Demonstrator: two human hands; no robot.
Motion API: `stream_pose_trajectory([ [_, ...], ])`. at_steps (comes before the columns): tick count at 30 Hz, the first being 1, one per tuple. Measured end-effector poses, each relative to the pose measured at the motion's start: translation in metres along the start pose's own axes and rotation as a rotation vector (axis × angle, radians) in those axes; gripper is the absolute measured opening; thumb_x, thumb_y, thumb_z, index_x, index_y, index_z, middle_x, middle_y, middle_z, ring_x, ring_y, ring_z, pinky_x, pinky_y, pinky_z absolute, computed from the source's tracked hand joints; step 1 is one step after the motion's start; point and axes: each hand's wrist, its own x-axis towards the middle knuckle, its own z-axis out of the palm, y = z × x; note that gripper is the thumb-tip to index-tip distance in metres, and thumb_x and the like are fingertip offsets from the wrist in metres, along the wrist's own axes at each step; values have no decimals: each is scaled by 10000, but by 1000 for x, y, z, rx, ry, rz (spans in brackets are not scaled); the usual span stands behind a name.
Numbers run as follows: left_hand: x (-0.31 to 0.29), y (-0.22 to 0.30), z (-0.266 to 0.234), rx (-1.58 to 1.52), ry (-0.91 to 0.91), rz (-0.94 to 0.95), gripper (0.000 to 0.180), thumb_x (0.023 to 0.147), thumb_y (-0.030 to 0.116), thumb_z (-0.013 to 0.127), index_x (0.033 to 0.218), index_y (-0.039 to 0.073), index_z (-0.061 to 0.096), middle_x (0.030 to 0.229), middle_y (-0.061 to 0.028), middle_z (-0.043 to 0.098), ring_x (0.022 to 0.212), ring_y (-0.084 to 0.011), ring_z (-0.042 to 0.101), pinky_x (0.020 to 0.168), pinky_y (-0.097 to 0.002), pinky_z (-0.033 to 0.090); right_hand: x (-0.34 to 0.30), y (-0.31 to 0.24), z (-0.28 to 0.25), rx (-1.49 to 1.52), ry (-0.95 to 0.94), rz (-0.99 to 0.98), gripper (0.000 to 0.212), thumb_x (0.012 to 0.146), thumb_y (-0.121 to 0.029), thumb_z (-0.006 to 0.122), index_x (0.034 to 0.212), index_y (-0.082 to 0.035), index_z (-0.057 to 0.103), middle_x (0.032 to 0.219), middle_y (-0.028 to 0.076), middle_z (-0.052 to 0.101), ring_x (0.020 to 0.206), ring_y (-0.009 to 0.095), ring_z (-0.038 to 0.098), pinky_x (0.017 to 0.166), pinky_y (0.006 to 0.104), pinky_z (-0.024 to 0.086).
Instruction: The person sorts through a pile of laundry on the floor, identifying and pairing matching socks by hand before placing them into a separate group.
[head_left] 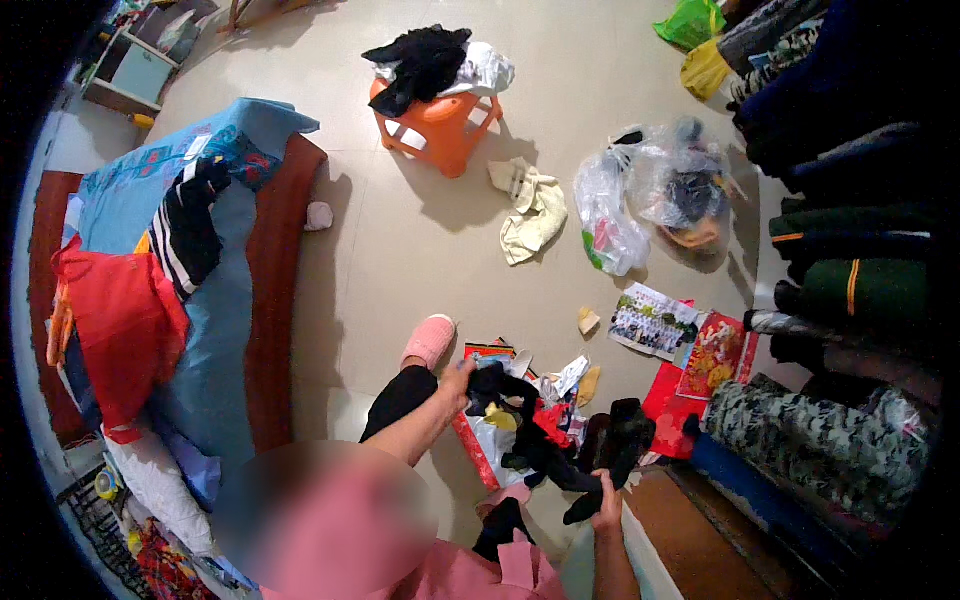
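A long piece of black cloth [545, 445] stretches between my two hands, low over a heap on the floor. At its far left end, my left hand [458, 388] is closed on the black fabric. My right hand [607, 503] grips its near right end, the fingers wrapped round it. Another dark cloth piece [630, 430] hangs or lies just beyond the right hand; I cannot tell which. Under and around the cloth are a red and white bag [478, 440], a small yellow piece [500, 416] and a white strip [573, 375].
Rolled and folded clothes [800, 430] line the right side. Beside them lie a group photo [655, 322] and a red decorated sheet [715, 355]. Farther off are plastic bags [612, 215], a pale yellow cloth [535, 220] and an orange stool [440, 125]. A blue-covered bed [225, 330] stands left.
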Motion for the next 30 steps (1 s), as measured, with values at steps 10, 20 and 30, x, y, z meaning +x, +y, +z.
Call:
stream_pose_trajectory([
  [10,-79,364,224,-301,-555,494,228,985,260,497,1011,45,572,1034,-87,625,945,-229,608,902,-397,506,-52,1,22,116,104,184,271,913,-294,605,945,-26,637,820,72,650,694,187,622,595,328,504],
  [20,0,559,278,-277,-310,764,277,927,301,557,1111,98,518,1075,-56,567,946,-223,587,755,-366,525,-125,-101,142,26,122,239,273,915,-315,585,1010,-64,635,818,68,637,639,170,596,561,300,477],
  [30,-52,239,47,511,-528,85,372,850,287,620,1171,108,562,918,-40,611,743,-128,562,642,-266,467,-126,-167,196,76,-159,-66,318,965,-377,468,1017,-85,583,840,67,606,633,137,562,554,268,468],
])
